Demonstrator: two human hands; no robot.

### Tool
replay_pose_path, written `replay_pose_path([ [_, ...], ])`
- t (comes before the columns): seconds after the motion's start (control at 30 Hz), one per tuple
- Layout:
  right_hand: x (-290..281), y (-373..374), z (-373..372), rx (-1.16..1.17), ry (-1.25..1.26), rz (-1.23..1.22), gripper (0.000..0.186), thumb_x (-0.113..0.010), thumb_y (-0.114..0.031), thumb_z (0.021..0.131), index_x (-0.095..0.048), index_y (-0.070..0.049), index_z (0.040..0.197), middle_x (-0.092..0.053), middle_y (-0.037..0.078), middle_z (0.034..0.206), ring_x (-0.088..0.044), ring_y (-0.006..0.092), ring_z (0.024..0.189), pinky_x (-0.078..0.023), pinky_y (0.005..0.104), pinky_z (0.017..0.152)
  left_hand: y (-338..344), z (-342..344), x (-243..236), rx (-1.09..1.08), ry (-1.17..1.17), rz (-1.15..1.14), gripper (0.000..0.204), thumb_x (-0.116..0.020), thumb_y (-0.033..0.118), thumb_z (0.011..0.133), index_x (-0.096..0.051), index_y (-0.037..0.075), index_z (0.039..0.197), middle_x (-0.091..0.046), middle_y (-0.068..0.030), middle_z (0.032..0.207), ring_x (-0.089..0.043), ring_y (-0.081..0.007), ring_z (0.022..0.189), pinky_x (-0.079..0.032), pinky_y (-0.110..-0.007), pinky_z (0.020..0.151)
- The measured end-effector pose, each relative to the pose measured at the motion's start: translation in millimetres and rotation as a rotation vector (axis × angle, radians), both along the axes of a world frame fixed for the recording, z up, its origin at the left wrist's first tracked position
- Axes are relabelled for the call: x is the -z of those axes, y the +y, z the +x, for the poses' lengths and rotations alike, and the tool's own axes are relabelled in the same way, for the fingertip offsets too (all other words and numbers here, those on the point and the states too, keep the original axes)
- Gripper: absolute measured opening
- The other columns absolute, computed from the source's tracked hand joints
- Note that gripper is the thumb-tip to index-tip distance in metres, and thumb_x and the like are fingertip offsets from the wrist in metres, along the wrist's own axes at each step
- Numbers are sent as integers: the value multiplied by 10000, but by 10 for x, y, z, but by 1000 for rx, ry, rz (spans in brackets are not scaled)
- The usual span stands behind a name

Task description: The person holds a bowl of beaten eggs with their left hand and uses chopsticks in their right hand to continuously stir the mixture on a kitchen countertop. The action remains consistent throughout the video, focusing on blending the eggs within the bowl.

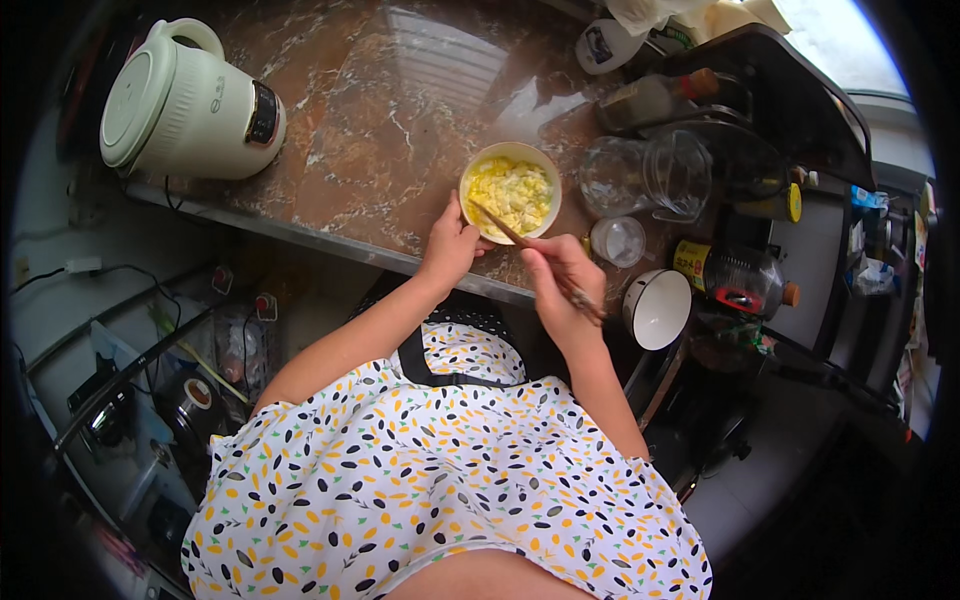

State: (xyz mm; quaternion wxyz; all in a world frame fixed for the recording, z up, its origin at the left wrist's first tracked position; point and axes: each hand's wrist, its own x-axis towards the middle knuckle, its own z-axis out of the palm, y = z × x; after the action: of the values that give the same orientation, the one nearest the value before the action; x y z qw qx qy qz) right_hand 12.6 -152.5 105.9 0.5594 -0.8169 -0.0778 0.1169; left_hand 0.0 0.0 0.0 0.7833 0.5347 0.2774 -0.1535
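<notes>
A white bowl stands near the front edge of the brown marbled counter. Inside it lies a lumpy yellow and whitish mixture that looks like egg. My left hand grips the bowl's near left side, fingers against its wall. In my right hand are brown wooden chopsticks, held closed in the fingers, their tips down in the mixture. An empty white bowl sits to the right of my right hand, beside a small clear glass.
A pale green electric kettle stands at the far left of the counter. On the right are a glass pitcher, a dark sauce bottle, a bottle with a brown cap and a white jug. A rack stands below left.
</notes>
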Motion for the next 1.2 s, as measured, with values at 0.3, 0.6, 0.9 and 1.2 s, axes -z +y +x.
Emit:
replay_pose_path([
  [0.3,25,0,158,243,46,48,125,-638,-86,899,-588,11,837,-591,11,649,-490,32,566,-390,215,502,8,52,-71,-25,-1,58,581,-394,-16,915,-240,77,1468,-626,-80,1074,-667,-119,803,-514,-219,644],
  [0.6,110,-105,187,246,-35,-14,145,-658,-112,895,-595,-2,827,-600,14,660,-506,40,593,-412,216,538,15,31,13,-21,16,71,617,-384,-12,921,-180,72,1497,-619,-76,1083,-653,-108,780,-509,-231,663],
  [0.9,318,-143,286,263,-16,-68,199,-620,-159,923,-571,3,817,-584,30,648,-500,70,594,-420,246,546,38,46,-76,31,56,67,660,-374,-11,921,-126,120,1519,-609,-85,1131,-659,-117,799,-508,-232,674],
  [1.2,194,101,185,131,-23,-98,142,-641,-117,912,-590,-8,836,-596,1,703,-509,32,654,-412,204,577,61,61,-191,35,39,12,648,-396,-18,917,-160,109,1506,-615,-75,1129,-664,-108,810,-504,-216,661],
])
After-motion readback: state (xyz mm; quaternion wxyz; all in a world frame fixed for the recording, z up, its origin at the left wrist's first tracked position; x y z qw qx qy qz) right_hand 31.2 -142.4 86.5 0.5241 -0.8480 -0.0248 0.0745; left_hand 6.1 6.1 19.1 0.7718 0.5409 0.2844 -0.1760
